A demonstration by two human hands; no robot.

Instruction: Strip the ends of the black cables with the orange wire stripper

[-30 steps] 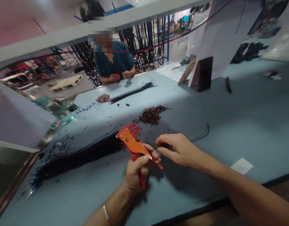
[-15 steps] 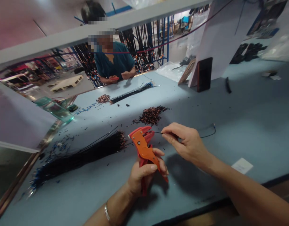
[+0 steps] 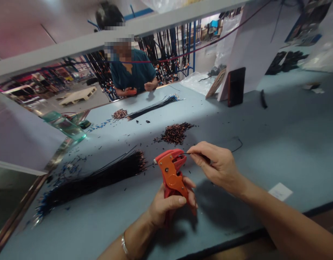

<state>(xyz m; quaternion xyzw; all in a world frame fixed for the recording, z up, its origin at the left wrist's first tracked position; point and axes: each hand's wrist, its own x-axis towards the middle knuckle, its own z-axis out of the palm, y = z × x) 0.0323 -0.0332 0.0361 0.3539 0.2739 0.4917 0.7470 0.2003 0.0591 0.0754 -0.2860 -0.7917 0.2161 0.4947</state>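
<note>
My left hand point(image 3: 173, 202) is wrapped round the handles of a red and orange wire stripper point(image 3: 173, 171), its jaws pointing right. Between thumb and fingers, my right hand point(image 3: 216, 166) pinches a thin black wire point(image 3: 239, 144). One end of that wire reaches the stripper's jaws; the rest trails out behind the hand in a curve over the table. Left of the tool lies a thick bundle of black wires point(image 3: 101, 180), with copper-coloured ends toward the stripper and blue ends at the far left. A heap of short black and copper scraps point(image 3: 177, 133) sits just beyond the jaws.
Across the table point(image 3: 291, 137) stands a person in a teal shirt point(image 3: 136, 72), near a smaller wire bundle point(image 3: 152, 108) and another scrap pile point(image 3: 119, 114). A clear bottle point(image 3: 64, 126) leans at the left. A phone point(image 3: 236, 86) rests against a white post; a paper slip point(image 3: 280, 191) lies at right.
The stripper has moved slightly right and down, bringing its jaws close to my right fingertips. Less wire shows between jaws and fingers, and the trailing end has shifted left.
</note>
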